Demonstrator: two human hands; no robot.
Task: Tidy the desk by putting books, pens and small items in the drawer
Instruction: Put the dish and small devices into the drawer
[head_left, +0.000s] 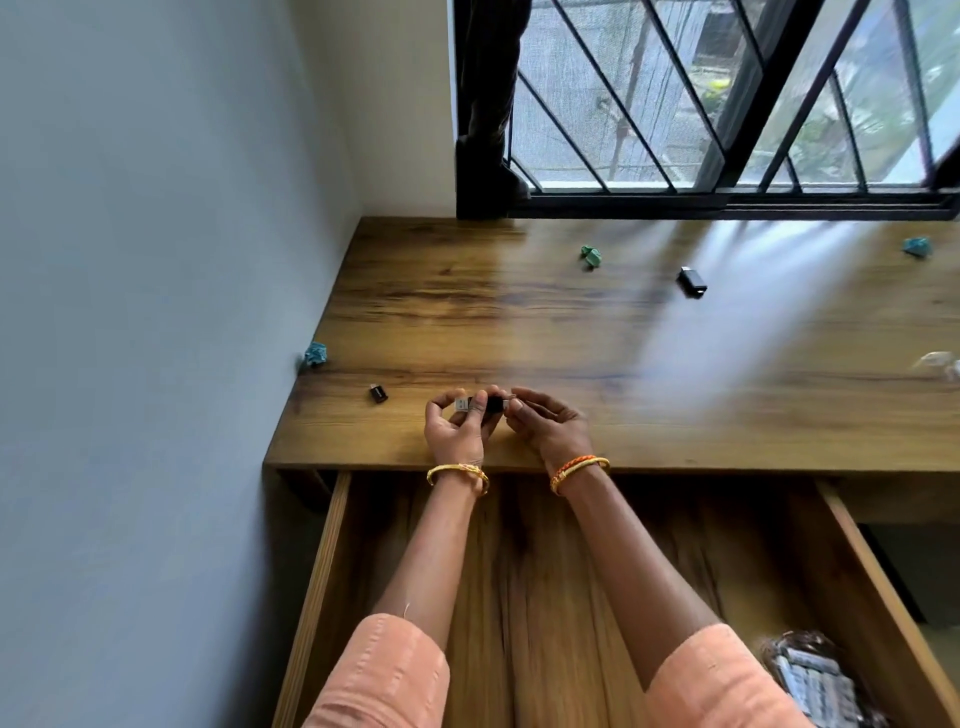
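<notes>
A small black-and-silver gadget (478, 404) — something like a USB stick, too small to tell for sure — is sitting between both hands just above the near edge of the wooden desk (519, 322). The left hand (457, 426) is pinching its silver end, thumb and fingers curled round it with the palm turned up; the right hand (545, 423) is meeting the black end with its fingertips, the other fingers loosely bent, and whether it is truly gripping cannot be told. Both wrists are resting at the desk's front lip, each wearing a bangle, and the forearms are reaching out over the open drawer (519, 597), sleeves in peach cloth. Near the drawer's right wall a dark, blurred packet (810, 675) is lying. Out on the desk, a small black piece (378, 393) is lying left of the hands, a crumpled teal scrap (316, 354) is sitting against the wall, another green scrap (591, 255) and a black stick (692, 281) are lying farther back, and a third teal scrap (917, 247) is sitting far right — all well apart from the hands
</notes>
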